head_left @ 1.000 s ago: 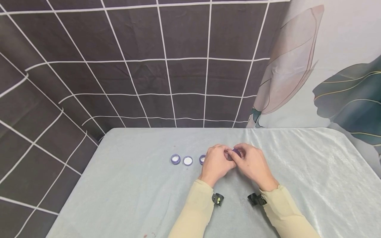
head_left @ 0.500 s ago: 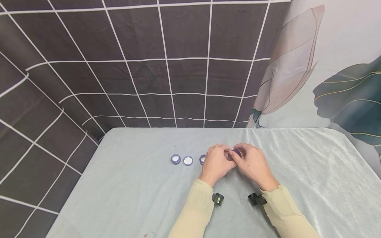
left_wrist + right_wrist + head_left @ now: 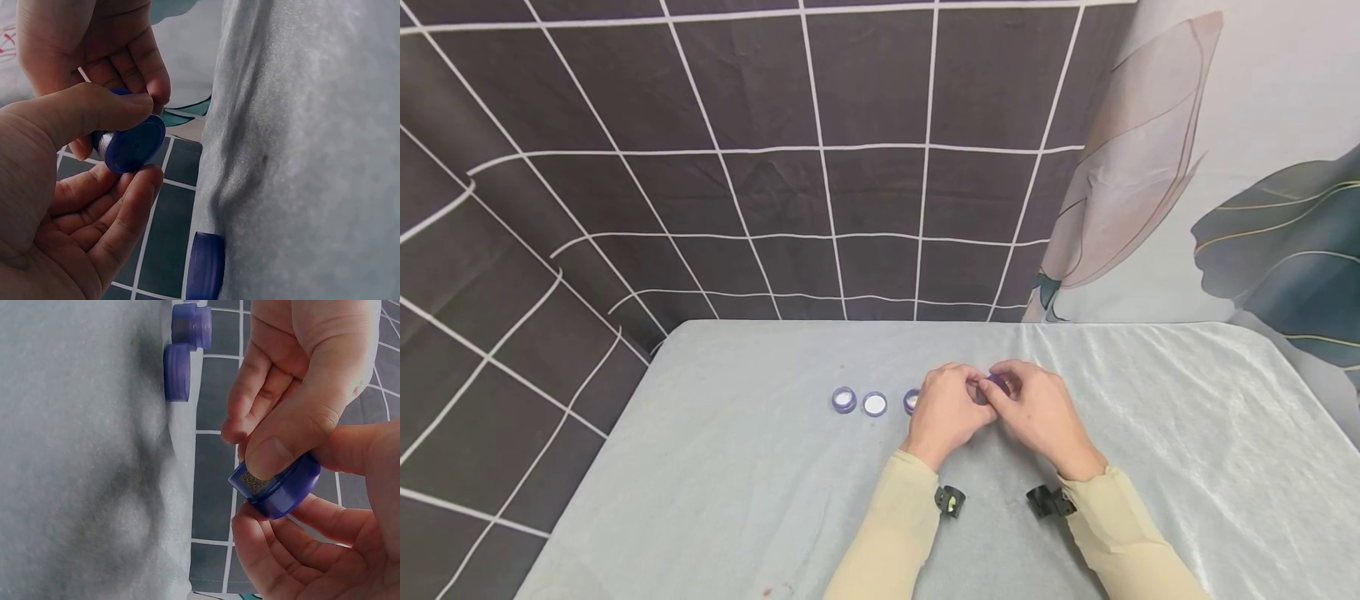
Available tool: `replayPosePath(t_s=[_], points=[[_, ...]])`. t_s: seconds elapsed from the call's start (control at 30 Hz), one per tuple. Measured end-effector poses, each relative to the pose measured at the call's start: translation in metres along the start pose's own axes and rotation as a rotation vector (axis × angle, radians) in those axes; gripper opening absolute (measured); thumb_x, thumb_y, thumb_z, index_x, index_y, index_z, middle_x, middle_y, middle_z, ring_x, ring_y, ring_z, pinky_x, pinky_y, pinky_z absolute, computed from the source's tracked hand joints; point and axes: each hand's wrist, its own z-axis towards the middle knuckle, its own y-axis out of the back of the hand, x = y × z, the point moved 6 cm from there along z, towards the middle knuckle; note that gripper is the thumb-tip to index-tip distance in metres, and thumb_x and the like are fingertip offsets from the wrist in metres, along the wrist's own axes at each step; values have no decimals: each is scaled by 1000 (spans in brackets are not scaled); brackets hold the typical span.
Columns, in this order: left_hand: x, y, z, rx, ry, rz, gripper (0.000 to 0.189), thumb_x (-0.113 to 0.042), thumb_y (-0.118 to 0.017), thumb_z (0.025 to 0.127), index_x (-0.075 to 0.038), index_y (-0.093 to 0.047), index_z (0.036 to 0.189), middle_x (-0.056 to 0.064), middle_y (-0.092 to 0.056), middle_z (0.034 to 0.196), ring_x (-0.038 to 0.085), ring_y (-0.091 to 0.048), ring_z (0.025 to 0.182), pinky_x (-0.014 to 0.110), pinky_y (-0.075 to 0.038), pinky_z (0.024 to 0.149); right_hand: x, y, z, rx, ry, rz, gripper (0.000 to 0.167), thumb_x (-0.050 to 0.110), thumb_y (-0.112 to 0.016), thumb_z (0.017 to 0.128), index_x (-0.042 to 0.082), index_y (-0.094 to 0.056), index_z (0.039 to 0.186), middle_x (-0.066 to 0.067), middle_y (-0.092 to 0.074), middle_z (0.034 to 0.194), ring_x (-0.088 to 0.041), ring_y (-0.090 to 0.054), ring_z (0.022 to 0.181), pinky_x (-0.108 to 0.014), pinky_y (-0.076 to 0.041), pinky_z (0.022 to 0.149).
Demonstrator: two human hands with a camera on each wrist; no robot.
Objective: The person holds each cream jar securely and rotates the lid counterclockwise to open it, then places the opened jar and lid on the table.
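Both hands meet above the cloth-covered table around one small round purple jar (image 3: 287,490). My left hand (image 3: 946,415) pinches the jar's flat-ended part (image 3: 136,147) between thumb and fingers. My right hand (image 3: 1039,417) grips the opposite end, a purple cap (image 3: 292,487), between its thumb and fingers. A brown speckled patch (image 3: 255,482) shows beside the left thumb in the right wrist view. Cap and jar are against each other; whether they are threaded together I cannot tell. The fingers mostly cover the jar in the head view.
Left of the hands, a purple-rimmed pot (image 3: 844,400), a flat round piece with a white face (image 3: 875,404) and a partly hidden purple piece (image 3: 911,402) form a row on the pale blue cloth (image 3: 737,483). A dark gridded curtain (image 3: 872,192) hangs behind.
Both hands keep nearly the same place and grip on the jar. The head view has shifted very slightly; the pieces on the cloth have stayed put.
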Motion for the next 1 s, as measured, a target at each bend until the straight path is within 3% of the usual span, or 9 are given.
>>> replayPosePath(t_s=[0.33,1.0], points=[[1,-1,0,4,4,-10,23,-23,-83,73,-14,-77,93,-10,-65,82,2,-57,75,13,-45,70,-1,-1,0,31,-1,4,25,22,-69,91,1,-72,104,-1,-64,75,-19,-58,70,-41,-48,68],[1,-1,1,10,11,-24,25,-24,-84,73,-13,-77,95,-10,-65,81,0,-57,73,13,-45,69,1,2,1,83,49,39,21,20,-68,93,4,-73,107,-7,-73,97,-22,-68,83,-44,-53,75]])
